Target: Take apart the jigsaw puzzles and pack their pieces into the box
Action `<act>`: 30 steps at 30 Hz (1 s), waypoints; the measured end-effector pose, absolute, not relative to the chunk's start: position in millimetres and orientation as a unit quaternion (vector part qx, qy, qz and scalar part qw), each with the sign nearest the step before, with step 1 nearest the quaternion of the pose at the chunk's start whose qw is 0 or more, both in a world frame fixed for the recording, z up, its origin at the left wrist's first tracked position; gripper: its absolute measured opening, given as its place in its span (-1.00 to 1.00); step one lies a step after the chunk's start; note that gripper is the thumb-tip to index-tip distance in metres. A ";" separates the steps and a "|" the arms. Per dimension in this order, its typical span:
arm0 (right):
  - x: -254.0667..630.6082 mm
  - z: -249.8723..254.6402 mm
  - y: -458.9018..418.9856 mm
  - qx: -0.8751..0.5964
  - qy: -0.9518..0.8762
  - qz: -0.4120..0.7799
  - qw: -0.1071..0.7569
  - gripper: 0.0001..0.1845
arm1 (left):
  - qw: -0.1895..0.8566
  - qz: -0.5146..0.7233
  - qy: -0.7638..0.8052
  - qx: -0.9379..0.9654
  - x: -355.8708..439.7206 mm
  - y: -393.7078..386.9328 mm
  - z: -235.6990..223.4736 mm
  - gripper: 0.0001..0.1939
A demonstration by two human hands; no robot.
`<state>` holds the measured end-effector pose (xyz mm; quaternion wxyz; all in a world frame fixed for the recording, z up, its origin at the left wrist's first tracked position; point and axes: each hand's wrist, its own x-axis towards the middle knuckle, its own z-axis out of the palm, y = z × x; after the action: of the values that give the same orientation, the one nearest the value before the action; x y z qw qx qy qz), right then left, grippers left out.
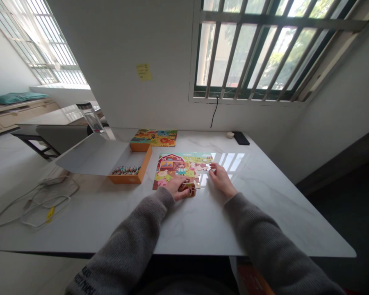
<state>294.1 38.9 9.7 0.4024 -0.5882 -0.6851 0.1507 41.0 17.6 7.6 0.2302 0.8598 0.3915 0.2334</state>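
A partly assembled jigsaw puzzle (pixel 167 172) with a red barn and farm animals lies flat on the table. At its lower edge, my left hand (pixel 177 187) is closed around a few loose puzzle pieces (pixel 190 189), its fingers resting over the picture. My right hand (pixel 222 179) is at the puzzle's right edge, thumb and fingertips apart beside the ragged edge of joined pieces. Whether those fingertips touch a piece is too small to make out. The lower right part of the picture has a gap where white tabletop shows.
An orange box (pixel 146 166) holding many upright pieces stands left of the puzzle, a grey sheet (pixel 94 155) beside it. Behind lies a colourful animal picture (pixel 169 138). A black phone (pixel 241 138), white cables (pixel 38 200) and a bottle (pixel 93 119) are also on the marble-patterned table (pixel 190 229).
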 end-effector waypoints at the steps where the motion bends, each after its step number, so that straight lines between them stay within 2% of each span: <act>1: 294.5 7.6 44.0 -0.594 -0.689 0.144 0.390 -0.74 | 0.238 0.237 0.398 0.854 40.5 18.4 7.1 -0.61; 11: 282.0 11.8 73.6 -0.597 -0.573 0.321 0.462 -0.67 | 0.223 0.234 0.418 0.849 40.7 22.6 -2.1 -0.58; 14: 276.5 11.1 79.0 -0.577 -0.555 0.359 0.480 -0.70 | 0.221 0.232 0.415 0.851 40.2 22.9 -2.7 -0.57; 19: 265.4 10.7 82.9 -0.571 -0.551 0.366 0.486 -0.87 | 0.223 0.237 0.413 0.851 40.0 22.7 -3.3 -0.55; 23: 266.6 14.5 76.7 -0.563 -0.541 0.354 0.515 -0.90 | 0.232 0.242 0.405 0.851 39.5 22.3 -3.3 -0.56; 25: 270.1 18.4 66.6 -0.531 -0.535 0.383 0.534 -0.83 | 0.238 0.242 0.398 0.852 39.2 21.8 -2.1 -0.57; 28: 270.8 25.5 42.7 -0.458 -0.557 0.456 0.521 -0.57 | 0.246 0.248 0.387 0.853 38.0 21.3 1.5 -0.57; 30: 265.7 29.6 24.8 -0.430 -0.586 0.472 0.498 -0.64 | 0.255 0.245 0.377 0.856 36.1 21.6 4.2 -0.57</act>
<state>265.7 24.8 29.6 0.4984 -0.4305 -0.5864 0.4717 36.1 21.6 4.2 0.2550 0.8560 0.3769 0.2454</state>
